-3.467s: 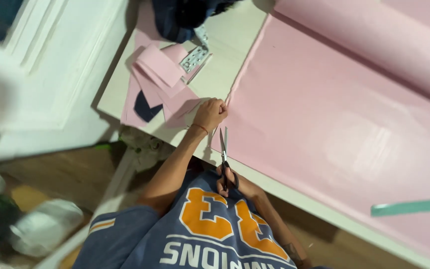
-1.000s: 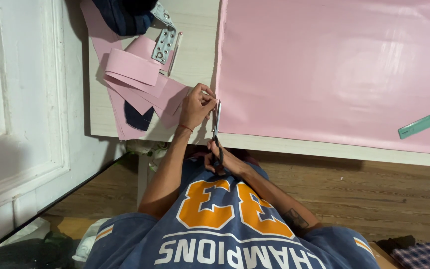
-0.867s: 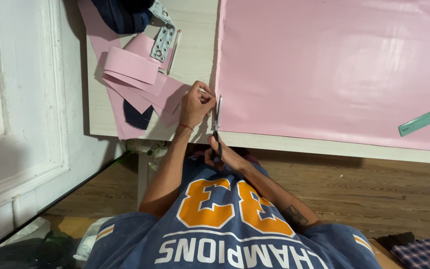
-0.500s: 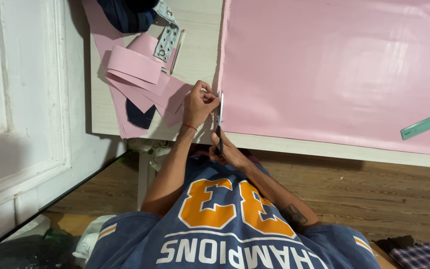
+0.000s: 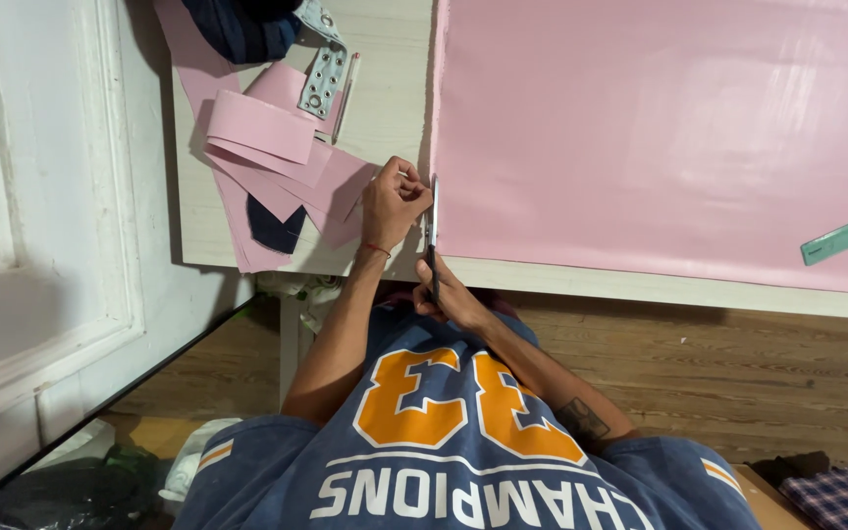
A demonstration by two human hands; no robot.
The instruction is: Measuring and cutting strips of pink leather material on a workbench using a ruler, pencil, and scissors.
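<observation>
1. Mid-cut, I'd say: the right hand point(image 5: 449, 294) grips scissors point(image 5: 432, 236) at the near edge of the counter point(image 5: 385, 108), blades into the left edge of the big pink sheet point(image 5: 660, 128).
2. Left hand point(image 5: 393, 201) pinches the narrow strip beside the blades.
3. Next snip probably needs that strip kept taut and the line straight.

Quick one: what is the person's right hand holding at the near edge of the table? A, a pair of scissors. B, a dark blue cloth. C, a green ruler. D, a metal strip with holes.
A: the right hand grips the scissors, blades pointing up the left edge of the pink sheet, while the left hand pinches the trimmed strip beside them.
</observation>
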